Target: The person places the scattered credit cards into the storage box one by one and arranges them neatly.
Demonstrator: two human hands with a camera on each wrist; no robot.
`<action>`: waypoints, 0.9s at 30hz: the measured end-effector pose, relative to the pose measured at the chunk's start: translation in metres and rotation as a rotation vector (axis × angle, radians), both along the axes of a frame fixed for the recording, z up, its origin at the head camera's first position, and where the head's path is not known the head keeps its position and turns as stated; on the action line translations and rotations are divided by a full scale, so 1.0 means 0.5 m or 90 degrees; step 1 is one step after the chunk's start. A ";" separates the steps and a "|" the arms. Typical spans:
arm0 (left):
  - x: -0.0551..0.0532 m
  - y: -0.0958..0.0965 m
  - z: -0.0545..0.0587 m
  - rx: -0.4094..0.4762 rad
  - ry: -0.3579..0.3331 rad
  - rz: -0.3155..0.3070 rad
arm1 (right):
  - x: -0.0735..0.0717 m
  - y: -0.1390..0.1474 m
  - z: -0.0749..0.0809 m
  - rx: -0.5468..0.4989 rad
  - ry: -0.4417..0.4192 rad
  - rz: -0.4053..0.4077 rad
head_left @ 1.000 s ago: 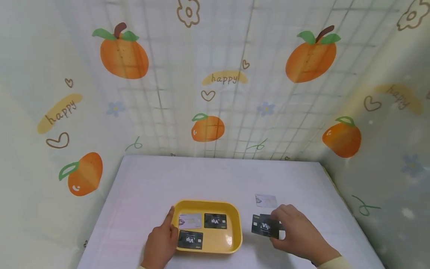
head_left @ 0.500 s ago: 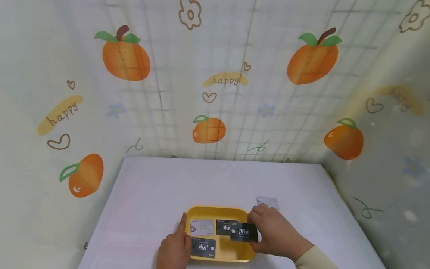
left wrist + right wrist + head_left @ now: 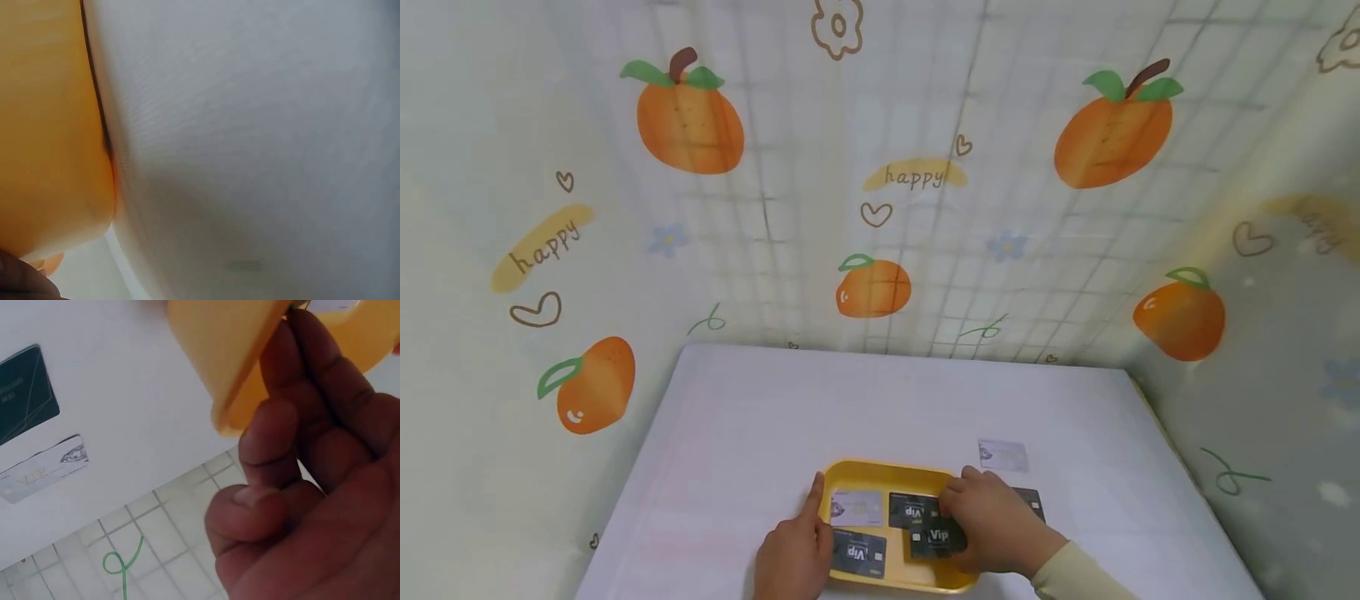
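Note:
A yellow tray (image 3: 887, 471) holds a pale card (image 3: 857, 508) and two black cards printed Vip, one at the lower left (image 3: 859, 553) and one at the upper middle (image 3: 910, 505). My left hand (image 3: 793, 554) grips the tray's left rim, its index finger stretched along the edge. Inside the right half of the tray, my right hand (image 3: 1000, 521) pinches another black Vip card (image 3: 934, 540), which overlaps the upper-middle one. Whether this card touches the tray floor cannot be seen. The right wrist view shows the curled fingers (image 3: 269, 437) beside the tray wall.
Right of the tray, a black card (image 3: 1032, 500) lies on the white table (image 3: 775, 408), partly hidden by my right hand. A pale card (image 3: 1003, 455) lies just beyond it. Fruit-printed curtain (image 3: 790, 233) hangs around the table's back and sides.
My right hand has carried the black Vip card leftward from above the table and lowered it into the tray. The tray and left hand have shifted slightly right. A black card on the table now shows.

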State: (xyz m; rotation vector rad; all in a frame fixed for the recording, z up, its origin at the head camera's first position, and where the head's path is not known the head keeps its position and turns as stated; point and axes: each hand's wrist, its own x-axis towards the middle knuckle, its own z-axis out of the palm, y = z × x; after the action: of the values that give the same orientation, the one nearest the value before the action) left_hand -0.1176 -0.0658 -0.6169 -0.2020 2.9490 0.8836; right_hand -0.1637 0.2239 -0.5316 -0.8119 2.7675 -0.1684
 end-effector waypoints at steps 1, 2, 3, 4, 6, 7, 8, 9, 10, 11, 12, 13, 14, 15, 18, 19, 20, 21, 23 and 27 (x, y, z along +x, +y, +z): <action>0.001 -0.001 0.001 -0.007 -0.002 0.001 | 0.000 -0.002 -0.004 0.002 -0.007 0.000; 0.002 -0.002 0.001 -0.013 -0.005 0.002 | 0.000 -0.004 -0.009 0.004 -0.006 0.003; 0.003 -0.002 0.002 -0.019 -0.008 0.002 | 0.001 -0.006 -0.014 0.007 -0.007 0.005; 0.003 -0.003 0.003 -0.022 -0.010 0.003 | 0.001 -0.007 -0.018 0.008 -0.007 0.006; 0.004 -0.002 0.005 -0.023 -0.018 0.007 | 0.001 -0.010 -0.025 0.014 -0.004 0.011; 0.003 -0.001 0.006 -0.022 -0.019 0.010 | 0.000 -0.011 -0.027 0.017 -0.002 0.015; 0.003 0.000 0.006 -0.022 -0.020 0.013 | 0.000 -0.011 -0.029 0.020 0.001 0.018; 0.002 0.001 0.005 -0.021 -0.019 0.016 | 0.000 -0.012 -0.030 0.021 -0.001 0.018; 0.002 0.002 0.004 -0.020 -0.017 0.019 | 0.000 -0.013 -0.031 0.021 -0.003 0.017; 0.003 0.003 0.002 -0.019 -0.017 0.022 | 0.001 -0.014 -0.031 0.021 -0.009 0.014; 0.003 0.004 0.000 -0.019 -0.013 0.022 | 0.003 -0.015 -0.032 0.019 -0.015 0.010; 0.004 0.006 -0.001 -0.021 -0.009 0.022 | 0.006 -0.015 -0.031 0.016 -0.024 0.003; 0.005 0.008 -0.003 -0.023 -0.004 0.022 | 0.009 -0.015 -0.031 0.014 -0.033 -0.004; 0.006 0.009 -0.005 -0.027 0.000 0.022 | 0.012 -0.016 -0.031 0.012 -0.043 -0.010; 0.009 0.011 -0.005 -0.038 0.016 0.017 | 0.017 -0.017 -0.033 0.013 -0.059 -0.018; 0.010 0.012 -0.004 -0.039 0.020 0.014 | 0.017 -0.018 -0.033 0.016 -0.061 -0.018; 0.011 0.012 -0.004 -0.040 0.023 0.012 | 0.016 -0.019 -0.034 0.020 -0.061 -0.018; 0.011 0.011 -0.001 -0.040 0.025 0.013 | 0.015 -0.020 -0.034 0.019 -0.061 -0.015; 0.012 0.010 0.004 -0.035 0.030 0.018 | 0.012 -0.023 -0.035 0.018 -0.059 -0.008; 0.008 0.008 0.008 -0.029 0.012 0.023 | 0.009 -0.026 -0.031 0.011 -0.058 -0.001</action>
State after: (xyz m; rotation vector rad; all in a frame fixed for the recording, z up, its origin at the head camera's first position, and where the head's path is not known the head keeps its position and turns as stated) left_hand -0.1139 -0.0619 -0.6128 -0.2504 2.9941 0.8282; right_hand -0.1591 0.2109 -0.5471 -0.7774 2.6808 -0.1777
